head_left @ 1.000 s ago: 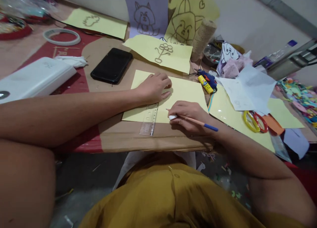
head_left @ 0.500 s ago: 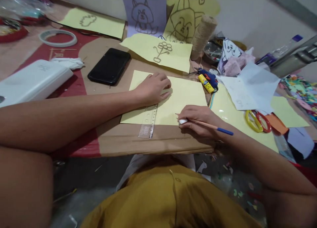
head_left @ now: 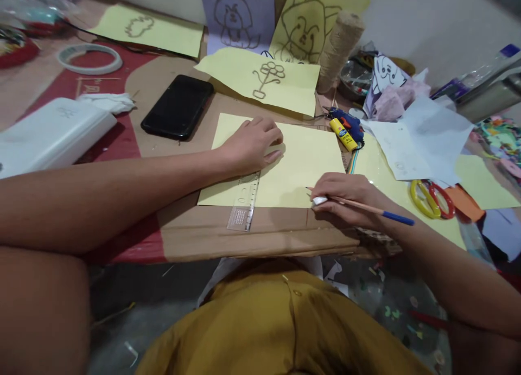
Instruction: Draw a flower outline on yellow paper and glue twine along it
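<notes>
The left hand (head_left: 252, 147) lies palm down on the yellow paper (head_left: 293, 163), open, its fingers slightly bent, and covers the far end of the clear ruler (head_left: 244, 204). The ruler's near end sticks out past the paper's near edge onto the cardboard (head_left: 260, 242).

The right hand (head_left: 344, 198) is closed around the pencil (head_left: 378, 209) at the paper's near right corner. The pencil slants — tip to the left, blue end to the right over the wrist — and whether the tip touches the paper I cannot tell. A small white piece (head_left: 319, 200) is also held at the fingers of this hand, just beside the pencil.

The paper lies flat on the cardboard, between the phone (head_left: 178, 107) to its far left and the scissors (head_left: 425, 199), with yellow and red handles, to its right. Just beyond its far right corner is the yellow glue tube (head_left: 343, 134). Past its far edge lies the flower drawing (head_left: 264, 84), and the twine spool (head_left: 340, 52) stands tilted near that sheet's right end. Farther left are the white case (head_left: 52, 133) and — beyond it — the tape roll (head_left: 89, 69).
</notes>
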The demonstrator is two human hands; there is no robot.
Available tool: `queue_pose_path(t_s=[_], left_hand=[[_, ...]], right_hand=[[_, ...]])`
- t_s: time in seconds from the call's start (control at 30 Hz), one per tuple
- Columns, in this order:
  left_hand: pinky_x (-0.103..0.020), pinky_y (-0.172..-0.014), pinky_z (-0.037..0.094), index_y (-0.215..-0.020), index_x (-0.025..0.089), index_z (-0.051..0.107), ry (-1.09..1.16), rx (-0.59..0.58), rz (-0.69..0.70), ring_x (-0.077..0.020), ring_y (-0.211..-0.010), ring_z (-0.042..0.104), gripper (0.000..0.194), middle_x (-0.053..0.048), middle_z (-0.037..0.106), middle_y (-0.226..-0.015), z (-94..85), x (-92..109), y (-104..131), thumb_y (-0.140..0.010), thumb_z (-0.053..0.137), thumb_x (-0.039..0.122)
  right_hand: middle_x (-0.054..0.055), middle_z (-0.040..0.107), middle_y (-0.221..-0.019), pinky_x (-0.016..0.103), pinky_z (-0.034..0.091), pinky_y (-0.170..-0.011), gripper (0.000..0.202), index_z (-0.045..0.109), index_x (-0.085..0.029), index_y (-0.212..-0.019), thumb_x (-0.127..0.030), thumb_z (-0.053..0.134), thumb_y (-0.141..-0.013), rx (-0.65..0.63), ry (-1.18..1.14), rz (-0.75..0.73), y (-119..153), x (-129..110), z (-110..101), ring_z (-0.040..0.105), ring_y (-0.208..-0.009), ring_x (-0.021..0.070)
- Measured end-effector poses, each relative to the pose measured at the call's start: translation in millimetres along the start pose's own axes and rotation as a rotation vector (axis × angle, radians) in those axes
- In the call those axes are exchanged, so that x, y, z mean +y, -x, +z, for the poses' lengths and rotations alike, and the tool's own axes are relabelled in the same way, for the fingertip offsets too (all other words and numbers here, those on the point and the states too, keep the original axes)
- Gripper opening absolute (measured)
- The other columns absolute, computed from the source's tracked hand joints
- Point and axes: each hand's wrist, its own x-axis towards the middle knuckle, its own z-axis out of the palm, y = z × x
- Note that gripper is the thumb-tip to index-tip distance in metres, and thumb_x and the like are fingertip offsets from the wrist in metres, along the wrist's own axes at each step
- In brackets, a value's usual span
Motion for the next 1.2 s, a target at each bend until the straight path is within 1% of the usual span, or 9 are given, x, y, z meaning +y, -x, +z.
queue_pose_path(t_s=[0.1,0.23,0.37,0.43,0.53,0.63,0.93,1.1,1.2], left_hand=[[-0.054,-0.116,0.052,-0.130,0.016,0.078,0.008,-0.005,0.006,-0.0381,-0.135,0.065,0.030,-0.019,0.072,-0.134,-0.5,-1,-1,-0.110,0.063,0.033],[-0.056,-0.115,0.053,-0.130,0.017,0.079,0.011,0.005,0.001,-0.0391,-0.135,0.064,0.031,-0.021,0.071,-0.136,0.0,-2,-2,-0.110,0.061,0.032],[-0.056,-0.115,0.053,-0.128,0.017,0.079,0.013,0.027,0.019,-0.0388,-0.134,0.065,0.031,-0.022,0.072,-0.137,1.0,-2,-3,-0.110,0.058,0.031],[-0.055,-0.114,0.053,-0.128,0.016,0.079,0.017,0.035,0.024,-0.0384,-0.133,0.065,0.032,-0.022,0.073,-0.135,1.5,-2,-3,-0.111,0.057,0.032],[-0.052,-0.113,0.052,-0.128,0.015,0.078,0.008,0.033,0.017,-0.0375,-0.131,0.065,0.031,-0.021,0.073,-0.133,2.2,-3,-4,-0.111,0.058,0.032],[-0.050,-0.115,0.050,-0.130,0.016,0.078,0.000,0.026,-0.001,-0.0372,-0.134,0.064,0.030,-0.019,0.073,-0.134,1.9,-2,-4,-0.111,0.059,0.030],[-0.052,-0.115,0.050,-0.132,0.017,0.078,0.011,0.007,-0.009,-0.0385,-0.136,0.063,0.030,-0.019,0.071,-0.135,-0.7,1,-3,-0.111,0.061,0.030],[-0.052,-0.116,0.050,-0.132,0.017,0.078,0.019,0.019,-0.013,-0.0391,-0.137,0.064,0.030,-0.019,0.071,-0.136,0.3,1,-3,-0.112,0.060,0.030],[-0.052,-0.117,0.050,-0.132,0.017,0.078,0.016,0.019,-0.012,-0.0388,-0.138,0.063,0.030,-0.019,0.072,-0.136,0.2,0,-3,-0.111,0.061,0.030]], right_hand=[[0.004,0.082,-0.095,0.029,0.060,-0.079,0.006,0.081,-0.024,-0.101,-0.029,0.082,-0.104,0.049,0.000,0.115,18,-5,-18,0.078,-0.084,0.0178],[0.002,0.084,-0.097,0.036,0.062,-0.085,0.005,0.082,-0.027,-0.098,-0.031,0.086,-0.099,0.250,0.115,0.213,32,0,-34,0.079,-0.091,0.0222],[0.004,0.084,-0.100,0.043,0.062,-0.087,0.007,0.082,-0.029,-0.097,-0.032,0.088,-0.096,0.474,0.204,0.253,28,7,-27,0.078,-0.092,0.0263],[0.004,0.083,-0.099,0.041,0.062,-0.087,0.003,0.082,-0.027,-0.099,-0.029,0.084,-0.098,0.443,0.131,0.178,14,7,-10,0.078,-0.094,0.0250],[0.004,0.083,-0.099,0.037,0.062,-0.089,0.008,0.080,-0.025,-0.097,-0.032,0.080,-0.100,0.271,0.044,0.049,-17,5,22,0.077,-0.093,0.0224],[0.006,0.083,-0.101,0.035,0.061,-0.089,0.011,0.079,-0.023,-0.101,-0.034,0.076,-0.103,0.177,-0.001,0.002,-38,6,42,0.076,-0.094,0.0215],[0.006,0.081,-0.098,0.031,0.058,-0.082,0.004,0.079,-0.022,-0.102,-0.022,0.075,-0.102,0.115,0.119,-0.031,-14,3,17,0.076,-0.090,0.0204],[0.007,0.083,-0.104,0.032,0.059,-0.085,0.010,0.079,-0.023,-0.101,-0.031,0.074,-0.105,0.128,0.045,-0.056,-34,-1,32,0.076,-0.092,0.0204],[0.007,0.082,-0.102,0.032,0.058,-0.084,0.008,0.078,-0.022,-0.100,-0.026,0.073,-0.104,0.092,0.039,-0.061,-33,0,34,0.075,-0.091,0.0200]])
